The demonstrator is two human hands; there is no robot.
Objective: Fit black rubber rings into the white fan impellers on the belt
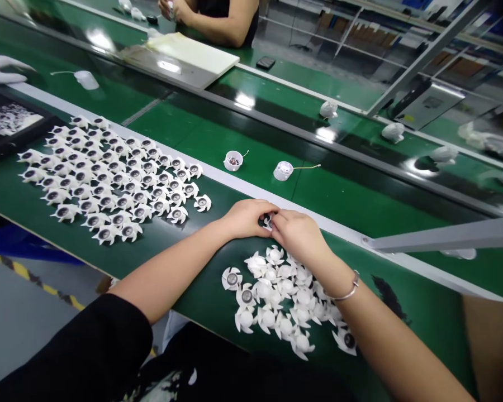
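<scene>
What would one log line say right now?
left hand: at partly hidden fan | right hand: at same fan | left fans: dark centres up | right fans: mostly white domes up

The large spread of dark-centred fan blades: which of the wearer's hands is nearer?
Left. The left hand is to the right of the spread; the right hand is farther right, beyond the left one.

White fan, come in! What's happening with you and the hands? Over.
Left hand and right hand together on one white fan. Fan mostly hidden. Fan pile close by, on wearer's side.
</scene>
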